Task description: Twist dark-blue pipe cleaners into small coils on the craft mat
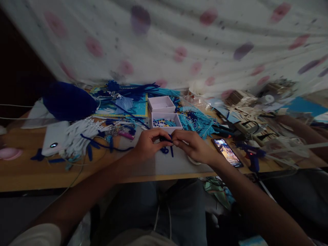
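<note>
My left hand (148,144) and my right hand (192,145) meet above the pale mat (143,167) near the table's front. Fingers and thumb of both pinch a small dark blue fuzzy piece (164,138), which looks like pipe cleaner; its exact shape is partly hidden by the fingertips. Just below lie a dark blue coil (164,150) and a short straight blue stem (172,151); whether the stem joins the held piece, I cannot tell. Directly beyond my hands stands a white box (169,115) with small blue, white and yellowish bits inside.
Another white box (161,99) stands behind. White pipe cleaners (82,135) and a white device (52,141) lie left; light blue stems (198,121), a lit phone (228,152) and a blue glue gun (252,155) lie right. Another person's arm (299,130) reaches in at far right.
</note>
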The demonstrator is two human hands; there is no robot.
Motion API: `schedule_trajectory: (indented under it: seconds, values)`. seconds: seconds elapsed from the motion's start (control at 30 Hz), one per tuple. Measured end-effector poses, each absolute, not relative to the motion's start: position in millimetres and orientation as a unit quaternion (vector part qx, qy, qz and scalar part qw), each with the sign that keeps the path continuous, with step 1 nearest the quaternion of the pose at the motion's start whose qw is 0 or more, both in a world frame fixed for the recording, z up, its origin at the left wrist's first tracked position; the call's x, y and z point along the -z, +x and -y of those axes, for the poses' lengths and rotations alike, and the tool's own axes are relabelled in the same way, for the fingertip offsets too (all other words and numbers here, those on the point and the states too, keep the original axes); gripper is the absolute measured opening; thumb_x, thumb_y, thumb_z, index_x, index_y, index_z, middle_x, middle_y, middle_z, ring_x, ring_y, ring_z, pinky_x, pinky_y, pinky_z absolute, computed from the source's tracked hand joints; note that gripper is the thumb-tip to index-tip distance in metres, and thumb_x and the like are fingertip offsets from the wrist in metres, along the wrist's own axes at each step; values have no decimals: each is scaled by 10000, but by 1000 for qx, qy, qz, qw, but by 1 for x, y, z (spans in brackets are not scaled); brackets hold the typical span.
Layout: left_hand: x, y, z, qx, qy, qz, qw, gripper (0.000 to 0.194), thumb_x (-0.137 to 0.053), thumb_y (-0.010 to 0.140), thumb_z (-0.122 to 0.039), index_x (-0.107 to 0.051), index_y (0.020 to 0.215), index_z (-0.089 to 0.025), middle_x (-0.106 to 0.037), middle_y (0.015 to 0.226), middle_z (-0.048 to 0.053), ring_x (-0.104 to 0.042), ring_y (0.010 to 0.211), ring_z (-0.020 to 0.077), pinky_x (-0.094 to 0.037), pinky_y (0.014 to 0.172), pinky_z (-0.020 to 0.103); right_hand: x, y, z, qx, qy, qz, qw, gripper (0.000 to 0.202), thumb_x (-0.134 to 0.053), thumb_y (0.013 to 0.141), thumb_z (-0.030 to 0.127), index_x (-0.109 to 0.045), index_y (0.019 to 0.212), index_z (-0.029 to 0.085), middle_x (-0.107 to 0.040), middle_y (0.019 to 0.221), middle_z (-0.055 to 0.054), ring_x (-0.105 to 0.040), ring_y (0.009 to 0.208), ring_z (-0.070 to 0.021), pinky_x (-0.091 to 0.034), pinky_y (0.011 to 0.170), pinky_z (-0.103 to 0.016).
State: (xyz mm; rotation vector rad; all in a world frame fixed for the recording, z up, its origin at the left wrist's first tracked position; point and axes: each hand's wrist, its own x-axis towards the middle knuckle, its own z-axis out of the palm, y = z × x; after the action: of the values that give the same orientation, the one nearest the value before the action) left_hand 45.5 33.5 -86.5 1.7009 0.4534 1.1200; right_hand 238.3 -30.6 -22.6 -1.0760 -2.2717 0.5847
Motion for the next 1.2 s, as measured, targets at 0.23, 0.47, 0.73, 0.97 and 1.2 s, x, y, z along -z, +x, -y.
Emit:
schedule_trajectory:
  seconds: [0.23, 0.47, 0.73, 0.97, 1.2]
  values:
    - [85, 42, -35, -484, 778, -163, 367, 72, -771, 807, -229, -718, 807, -180, -745, 809, 38, -689, 766, 168, -522, 749, 279, 23, 228, 30, -287, -448, 804, 266, 193, -620, 926, 331, -617, 827, 166, -621, 745, -11, -567, 700, -144, -437, 659, -248]
    - [85, 40, -40, -434, 765, -174, 443, 150, -707, 840, -214, -746, 975, -164, -766, 973, 86, -716, 897, 199, -550, 801, 295, 34, 231, 28, -307, -490, 760, 296, 117, -595, 893, 263, -613, 821, 173, -670, 713, -19, -617, 621, -145, -461, 600, -248]
    - [83, 41, -36, -445, 799, -141, 379, 93, -697, 856, -188, -778, 900, -174, -768, 891, 79, -712, 825, 179, -537, 769, 279, 32, 234, 33, -224, -444, 823, 275, 69, -596, 877, 215, -631, 873, 156, -657, 784, -34, -612, 695, -146, -476, 659, -247]
    - [81, 42, -38, -390, 782, -160, 460, 97, -683, 833, -173, -777, 856, -164, -762, 878, 76, -704, 830, 182, -537, 782, 285, 40, 240, 30, -148, -446, 849, 242, 62, -606, 904, 153, -658, 871, 151, -678, 781, -37, -625, 692, -150, -445, 641, -240]
    - [83, 49, -37, -333, 631, -210, 668, 255, -832, 693, -301, -738, 856, -130, -724, 783, 41, -666, 704, 144, -531, 678, 261, 43, 243, 36, -32, -437, 872, 217, 240, -543, 926, 56, -680, 762, 166, -697, 738, -33, -624, 674, -145, -414, 633, -237]
